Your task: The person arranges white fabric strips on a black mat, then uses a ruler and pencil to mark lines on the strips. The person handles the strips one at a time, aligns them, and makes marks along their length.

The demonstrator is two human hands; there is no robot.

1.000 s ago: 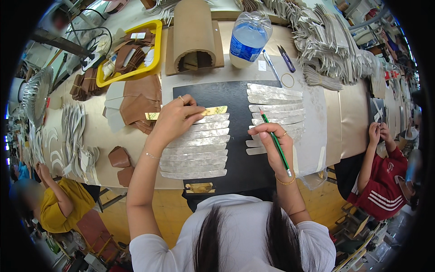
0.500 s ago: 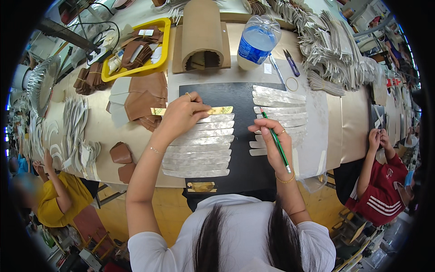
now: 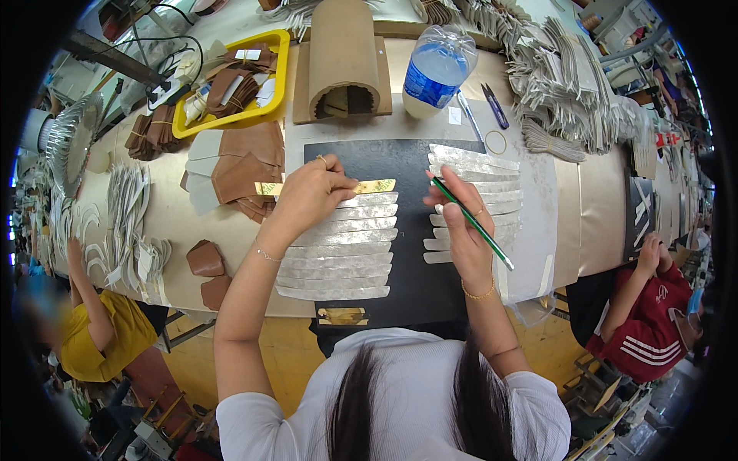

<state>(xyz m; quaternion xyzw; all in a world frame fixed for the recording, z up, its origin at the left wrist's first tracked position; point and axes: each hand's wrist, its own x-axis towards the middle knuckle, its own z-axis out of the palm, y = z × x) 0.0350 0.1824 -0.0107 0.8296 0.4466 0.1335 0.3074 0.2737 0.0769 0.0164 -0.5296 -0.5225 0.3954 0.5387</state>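
Note:
My left hand (image 3: 314, 192) has its fingers pressed together on a narrow yellowish strip (image 3: 377, 187) with green marks, at the far end of a column of silvery-grey strips (image 3: 334, 257). Those strips lie side by side on a black board (image 3: 413, 230). Over a second column of silvery strips (image 3: 477, 163) on the right, my right hand (image 3: 467, 215) holds a green pencil (image 3: 480, 228) slantwise. One pencil end points up and left; the whitish end points toward me. It appears raised off the strips.
Brown and pale cut pieces (image 3: 250, 165) lie left of the board, below a yellow tray (image 3: 283, 77). Beyond the board stand a brown arched form (image 3: 342, 54) and a bottle (image 3: 438, 73). Snips (image 3: 496, 107) and stacked grey strips (image 3: 561, 84) sit far right. Co-workers sit on both sides.
My right hand has shifted slightly up, and the pencil's whitish end has swung up and right. My left hand stays on the strip. Both co-workers have moved their hands.

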